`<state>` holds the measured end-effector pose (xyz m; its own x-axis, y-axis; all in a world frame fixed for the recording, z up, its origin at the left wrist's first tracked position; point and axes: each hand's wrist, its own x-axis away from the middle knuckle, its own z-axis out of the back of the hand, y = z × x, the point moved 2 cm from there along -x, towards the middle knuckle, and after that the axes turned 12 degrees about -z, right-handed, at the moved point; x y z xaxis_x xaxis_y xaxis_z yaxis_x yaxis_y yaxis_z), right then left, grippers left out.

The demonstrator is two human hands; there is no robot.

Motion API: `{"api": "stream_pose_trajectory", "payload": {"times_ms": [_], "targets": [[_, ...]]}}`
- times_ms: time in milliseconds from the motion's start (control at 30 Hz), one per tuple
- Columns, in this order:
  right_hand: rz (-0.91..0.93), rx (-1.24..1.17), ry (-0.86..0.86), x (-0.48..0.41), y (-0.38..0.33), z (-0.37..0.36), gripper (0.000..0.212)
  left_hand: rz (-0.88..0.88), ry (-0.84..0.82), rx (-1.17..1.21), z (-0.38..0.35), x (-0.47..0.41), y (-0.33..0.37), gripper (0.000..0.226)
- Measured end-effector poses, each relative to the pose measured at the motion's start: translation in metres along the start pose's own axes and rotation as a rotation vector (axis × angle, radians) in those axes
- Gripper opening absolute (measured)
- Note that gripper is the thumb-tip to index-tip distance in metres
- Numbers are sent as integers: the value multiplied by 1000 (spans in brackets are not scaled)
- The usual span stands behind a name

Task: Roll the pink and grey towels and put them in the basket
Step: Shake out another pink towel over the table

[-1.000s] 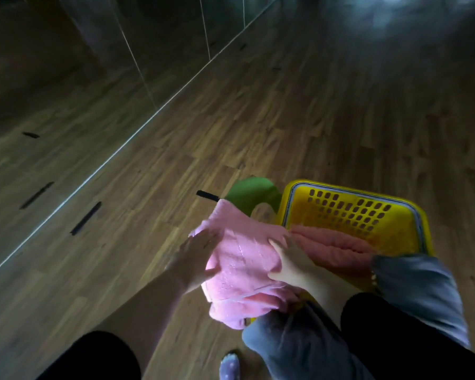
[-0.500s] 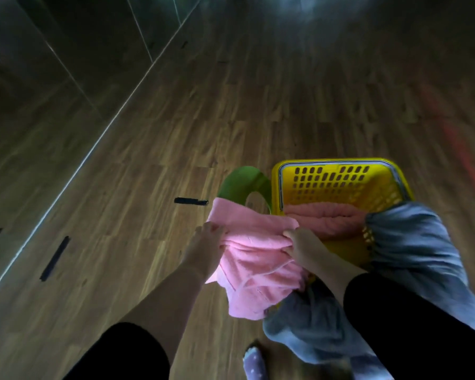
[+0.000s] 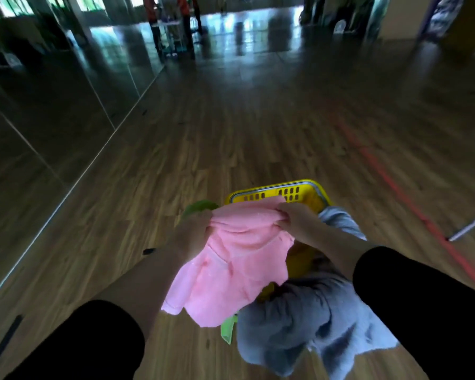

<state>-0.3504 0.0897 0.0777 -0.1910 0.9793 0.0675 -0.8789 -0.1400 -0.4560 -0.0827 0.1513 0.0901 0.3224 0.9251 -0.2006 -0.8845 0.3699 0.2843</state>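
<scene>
Head view: both hands have lifted the pink towel (image 3: 236, 267) higher than a moment ago. The fingers of the left hand (image 3: 191, 233) and right hand (image 3: 296, 222) pinch its top edge, so it hangs unrolled before the yellow basket (image 3: 299, 189). The grey towel (image 3: 299, 322) slumps beside it onto the floor (image 3: 231, 133). Rolling looks yet to begin.

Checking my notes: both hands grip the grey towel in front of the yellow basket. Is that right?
No. The head view shows the left hand and right hand gripping the pink towel, not the grey towel, which lies below them. It is in front of the yellow basket, as you say.
</scene>
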Motion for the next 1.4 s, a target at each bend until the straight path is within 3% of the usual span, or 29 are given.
{"api": "stream_pose_trajectory", "payload": {"times_ms": [67, 200, 433, 533, 833, 1133, 1400], "targets": [[-39, 5, 66, 23, 24, 38, 32, -37, 38, -18, 10, -15, 39, 36], [-112, -8, 219, 93, 86, 116, 31, -196, 109, 39, 14, -41, 142, 20], [-290, 4, 410, 250, 199, 223, 34, -485, 115, 175, -4, -63, 334, 30], [-359, 48, 473, 309, 238, 258, 34, -593, 126, 217, -14, -69, 408, 15], [-539, 101, 620, 423, 331, 313, 25, -764, 78, 322, -51, -84, 553, 16], [-686, 64, 735, 414, 413, 353, 22, -794, 23, 385, -88, -147, 627, 17], [-711, 5, 744, 292, 486, 403, 20, -714, 78, 449, -104, -296, 648, 21]]}}
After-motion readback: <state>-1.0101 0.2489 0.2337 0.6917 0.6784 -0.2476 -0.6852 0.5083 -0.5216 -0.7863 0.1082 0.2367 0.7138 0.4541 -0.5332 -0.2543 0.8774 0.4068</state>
